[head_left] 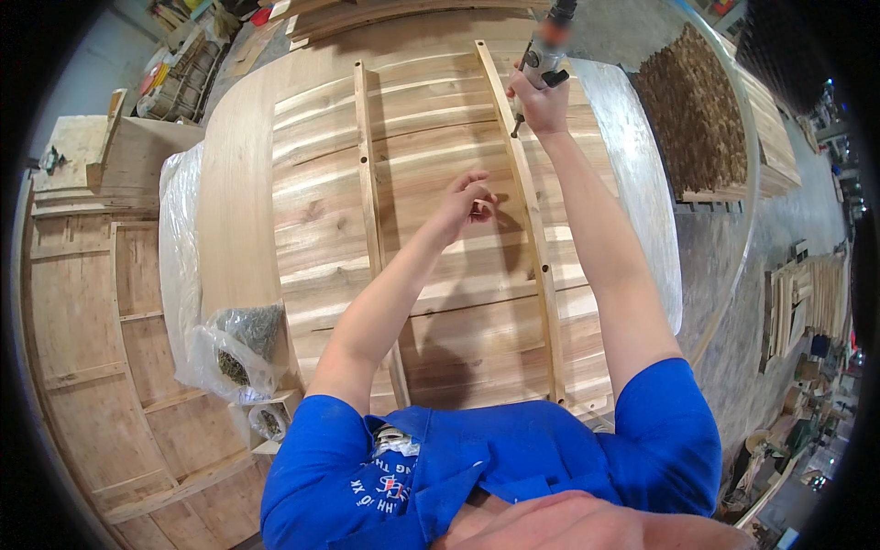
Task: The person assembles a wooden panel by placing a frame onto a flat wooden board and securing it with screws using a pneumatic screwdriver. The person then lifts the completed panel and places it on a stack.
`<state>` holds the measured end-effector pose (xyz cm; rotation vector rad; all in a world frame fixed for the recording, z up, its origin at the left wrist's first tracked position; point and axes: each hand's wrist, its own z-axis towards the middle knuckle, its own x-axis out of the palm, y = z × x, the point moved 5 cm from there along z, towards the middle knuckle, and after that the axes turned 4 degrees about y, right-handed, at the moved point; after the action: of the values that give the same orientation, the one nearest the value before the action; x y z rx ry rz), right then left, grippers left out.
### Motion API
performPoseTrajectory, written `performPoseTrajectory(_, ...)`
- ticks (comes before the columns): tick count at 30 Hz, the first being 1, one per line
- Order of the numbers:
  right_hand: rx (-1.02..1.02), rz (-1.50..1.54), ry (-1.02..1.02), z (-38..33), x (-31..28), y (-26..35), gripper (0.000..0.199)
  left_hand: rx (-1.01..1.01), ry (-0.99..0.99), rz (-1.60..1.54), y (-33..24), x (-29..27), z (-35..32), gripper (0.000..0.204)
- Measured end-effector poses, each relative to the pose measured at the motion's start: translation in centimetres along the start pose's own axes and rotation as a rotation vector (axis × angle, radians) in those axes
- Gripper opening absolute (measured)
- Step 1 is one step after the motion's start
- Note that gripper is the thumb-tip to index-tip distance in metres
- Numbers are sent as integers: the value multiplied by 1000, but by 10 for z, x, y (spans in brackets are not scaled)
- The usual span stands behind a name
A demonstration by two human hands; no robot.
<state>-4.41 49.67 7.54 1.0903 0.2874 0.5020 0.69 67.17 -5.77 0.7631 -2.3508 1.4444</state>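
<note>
My right hand (541, 103) is wrapped round a power screwdriver (547, 62) at the far end of the right wooden batten (524, 192). The driver's bit points down beside that batten. Between the two battens, my left hand (467, 206) hovers over the wooden panel (449, 302) with its fingers curled in. Whatever lies in those fingers is too small to make out. The left batten (365, 174) runs parallel across the panel, and both battens have dark round holes along them.
Plastic bags of small hardware (240, 353) sit at the panel's near left corner. A clear hose (753, 174) arcs down the right side. Stacked wood strips (694, 115) stand at the far right, a framed wooden panel (78, 321) at left, and more boards (412, 23) at the far end.
</note>
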Motion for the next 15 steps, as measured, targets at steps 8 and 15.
performPoseTrajectory(8,-54,10,-6,-1,-4,2,13,37,-60,-45,13,-19,-97,30)
performPoseTrajectory(15,-259,-114,58,-2,6,21,12,336,-485,-13,29,-114,-238,23)
